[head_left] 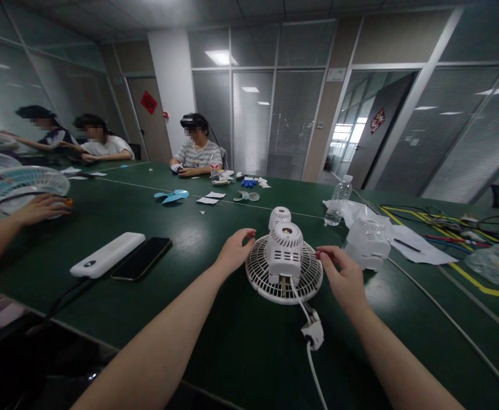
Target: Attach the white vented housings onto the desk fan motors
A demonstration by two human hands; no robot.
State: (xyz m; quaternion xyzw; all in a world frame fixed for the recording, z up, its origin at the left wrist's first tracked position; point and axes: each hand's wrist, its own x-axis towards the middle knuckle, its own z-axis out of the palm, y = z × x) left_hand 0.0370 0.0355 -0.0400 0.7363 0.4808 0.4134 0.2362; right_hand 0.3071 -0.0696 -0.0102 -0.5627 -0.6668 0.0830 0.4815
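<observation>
A white fan head lies on the green table in front of me, its round grille (258, 276) underneath and its motor housing (287, 250) upward. Beyond the housing a second white vented part (280, 215) shows, partly hidden. My left hand (235, 250) is at the grille's left rim, fingers stretched and thumb apart. On the opposite side my right hand (345, 276) is open near the right rim, fingers slightly bent. Whether either hand touches the rim I cannot tell. A white cord runs from the housing towards me, past a white plug (313, 331).
Right of my right hand stands another white motor housing (368, 242), near a water bottle (338, 200) and paper (424, 245). A power bank (108, 254), phone (142, 259) and blue fan blade (172, 196) lie left. A co-worker's hand (40, 209) rests by another grille; several people sit around.
</observation>
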